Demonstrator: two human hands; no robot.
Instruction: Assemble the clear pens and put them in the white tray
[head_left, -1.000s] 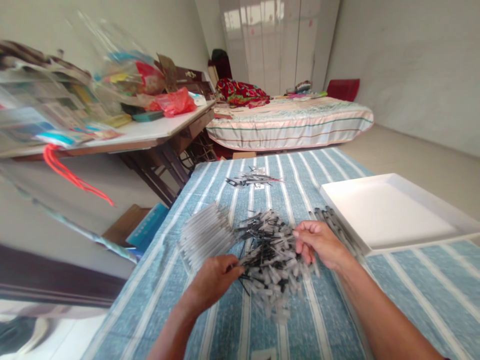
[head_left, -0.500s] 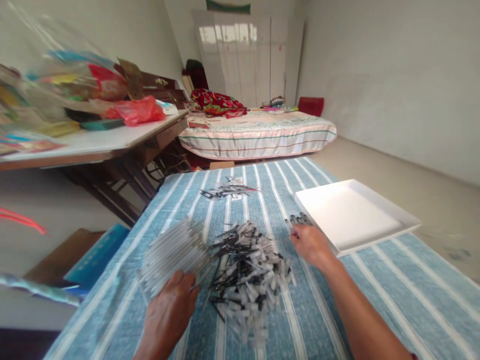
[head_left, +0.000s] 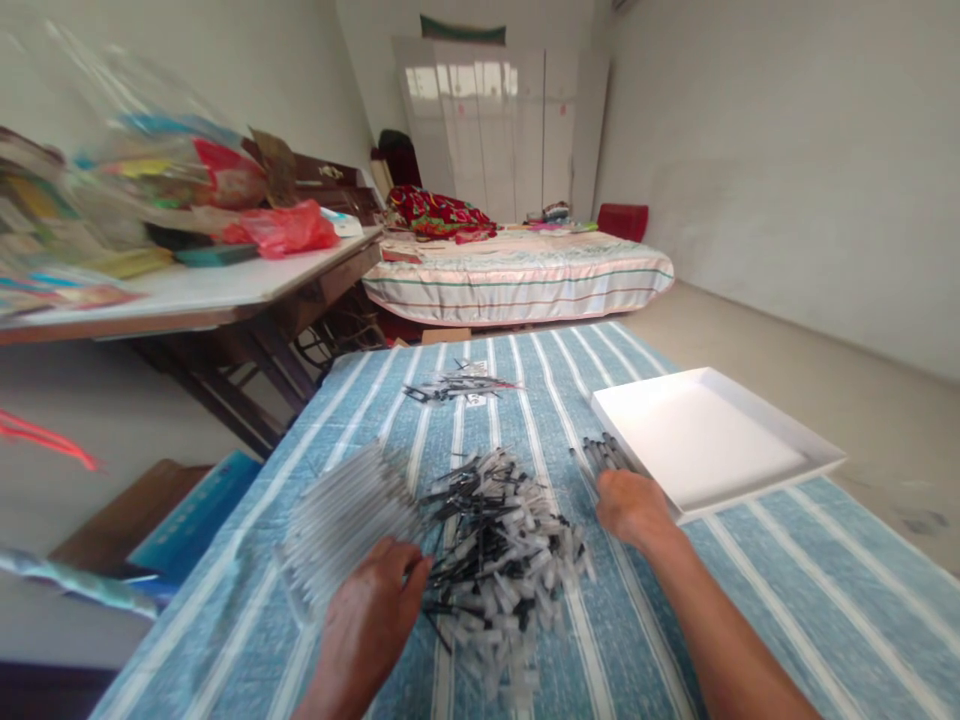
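Observation:
A heap of black and whitish clear pen parts [head_left: 502, 550] lies mid-table on a blue striped cloth. Left of it is a layer of clear tubes [head_left: 349, 515] side by side. My left hand [head_left: 379, 610] is over the near edge of the tubes, beside the heap, its thumb and fingers curled; whether it holds anything is hidden. My right hand [head_left: 634, 507], fingers curled, is at the near end of a few dark-tipped pens [head_left: 606, 452] by the white tray [head_left: 705, 440]; its fingertips are hidden.
A small pile of thin dark pieces [head_left: 457, 385] lies at the far side of the cloth. On the left stands a desk [head_left: 225, 290] with plastic bags. Beyond the cloth is a bed [head_left: 517, 285], and blue cardboard [head_left: 196, 520] sits low left.
My left hand has moved right, toward the heap. My right hand has shifted slightly right and nearer, and more of the dark-tipped pens beside the tray show.

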